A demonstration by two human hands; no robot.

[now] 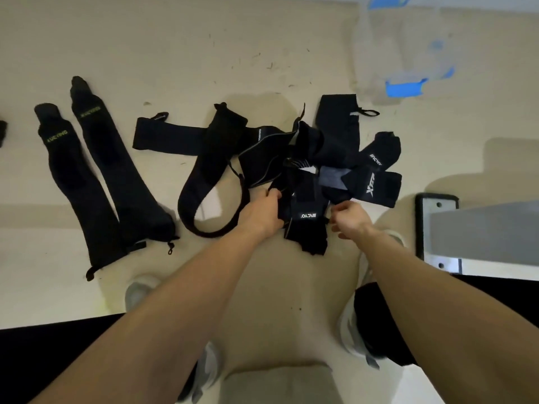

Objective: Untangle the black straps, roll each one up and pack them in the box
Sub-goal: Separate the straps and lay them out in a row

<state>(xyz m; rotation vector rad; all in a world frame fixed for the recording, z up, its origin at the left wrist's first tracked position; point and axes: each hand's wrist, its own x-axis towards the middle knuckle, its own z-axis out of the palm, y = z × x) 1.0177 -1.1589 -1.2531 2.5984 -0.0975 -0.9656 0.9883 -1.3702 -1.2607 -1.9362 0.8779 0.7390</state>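
A tangled heap of black straps (318, 161) lies on the beige floor in front of me. My left hand (267, 211) grips the near left edge of one strap with white lettering (307, 223). My right hand (348, 218) has its fingers curled at that strap's right edge, pinching it. One long strap (201, 176) loops out from the heap to the left. Two more long black straps with green lettering (96, 170) lie flat and apart at the far left. No box is clearly in view.
A clear plastic item with blue tape (405, 53) sits at the back right. A grey metal leg with a bolted base plate (437, 228) stands at the right. My shoes (355, 322) and dark trousers are below the arms.
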